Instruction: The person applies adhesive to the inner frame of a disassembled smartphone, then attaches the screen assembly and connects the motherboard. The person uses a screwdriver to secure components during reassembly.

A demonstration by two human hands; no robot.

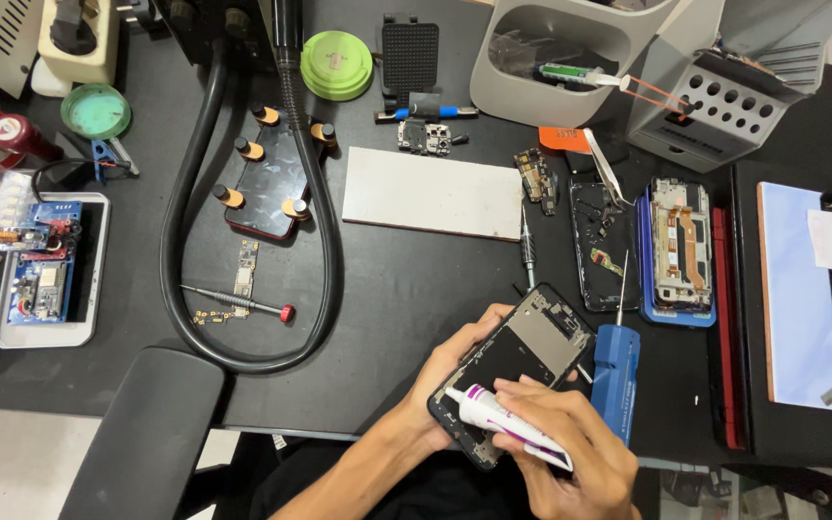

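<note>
My left hand (450, 361) grips an opened black phone frame (522, 351) from its left side, tilted, near the front edge of the black bench. My right hand (560, 448) holds a small white glue tube with a purple collar (493, 416); the tube's nozzle points left and rests against the lower left edge of the frame. A blue electric screwdriver (615, 376) lies right of the frame, touching neither hand.
A disassembled phone in a blue tray (681, 248) and a black back cover (599, 241) lie to the right. A white rectangular plate (432, 193), a red-capped screwdriver (243, 303), a black hose loop (180, 221) and circuit boards (40, 265) lie left.
</note>
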